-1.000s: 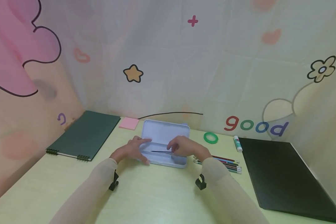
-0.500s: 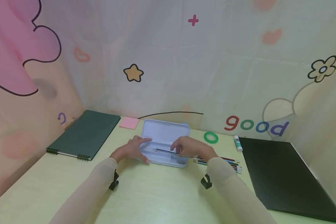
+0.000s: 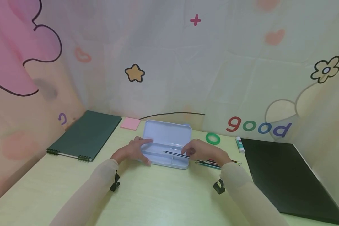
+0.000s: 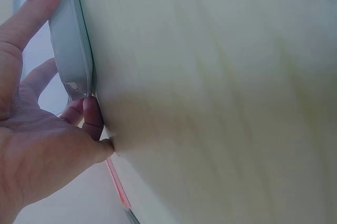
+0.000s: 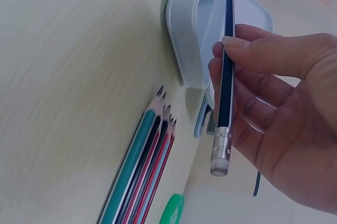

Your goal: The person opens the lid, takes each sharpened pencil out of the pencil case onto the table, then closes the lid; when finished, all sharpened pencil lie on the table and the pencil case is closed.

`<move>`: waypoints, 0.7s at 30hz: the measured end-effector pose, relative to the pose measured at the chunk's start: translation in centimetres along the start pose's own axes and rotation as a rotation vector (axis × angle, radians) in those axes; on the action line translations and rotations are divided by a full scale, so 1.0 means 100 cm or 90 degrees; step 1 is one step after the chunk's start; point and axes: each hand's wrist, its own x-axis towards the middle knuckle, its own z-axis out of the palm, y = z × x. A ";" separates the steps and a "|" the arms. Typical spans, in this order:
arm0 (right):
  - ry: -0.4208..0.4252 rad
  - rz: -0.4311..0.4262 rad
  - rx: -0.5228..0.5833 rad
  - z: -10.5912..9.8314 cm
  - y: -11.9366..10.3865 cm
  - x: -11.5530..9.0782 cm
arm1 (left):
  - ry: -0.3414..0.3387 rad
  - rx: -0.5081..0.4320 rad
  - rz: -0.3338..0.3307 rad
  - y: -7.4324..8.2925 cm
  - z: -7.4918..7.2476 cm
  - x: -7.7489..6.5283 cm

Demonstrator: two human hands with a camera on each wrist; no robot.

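Note:
A pale blue pencil case (image 3: 167, 133) lies with its lid raised at the back of the table. My left hand (image 3: 132, 150) holds its left end, thumb along the front wall and index finger over the side. In the left wrist view the thumb presses on the case (image 4: 73, 39) while other fingers bend beneath its end. Above the tray's right part, my right hand (image 3: 201, 150) pinches a dark pencil (image 5: 227, 87) between thumb and fingers. Its tip points left; its eraser end faces the right wrist camera. Several more pencils (image 5: 142, 155) lie bunched right of the case.
A dark green spiral sketchbook (image 3: 86, 135) and pink sticky notes (image 3: 130, 123) lie left of the case. To the right are a green tape roll (image 3: 212, 138), a glue stick (image 3: 239, 144) and a large black board (image 3: 291, 175). A printed curtain (image 3: 169, 69) hangs behind the table.
My right hand has drawn rightward over the case with the pencil, whose tip also shifted right. The left hand stays on the case's left end.

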 end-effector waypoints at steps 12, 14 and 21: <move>0.030 -0.028 0.019 0.003 0.032 -0.037 | -0.007 -0.006 0.010 0.003 -0.002 -0.002; 0.038 -0.035 0.012 0.004 0.037 -0.044 | -0.006 -0.007 0.008 0.002 -0.002 -0.002; 0.058 -0.018 -0.009 0.005 0.052 -0.067 | -0.004 -0.005 0.007 0.002 -0.002 -0.003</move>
